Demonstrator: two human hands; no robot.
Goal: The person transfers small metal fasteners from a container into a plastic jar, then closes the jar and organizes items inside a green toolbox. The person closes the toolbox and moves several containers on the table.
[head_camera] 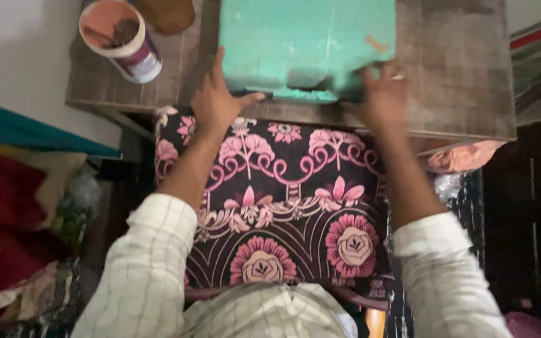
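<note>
Seen from above, a dark floral cushion [283, 206] lies nearest. Beyond it, the left hand [217, 103] and blurred right hand [383, 97] grip the near corners of a green box [308, 44], fingers spread. The box sits straight ahead on a wooden table [458, 81], its long side crosswise, both hands equally near.

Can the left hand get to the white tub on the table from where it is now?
Probably yes. The left hand rests at the green box's near left corner, and the tub stands further left on the same table. Only bare tabletop shows between them.
</note>
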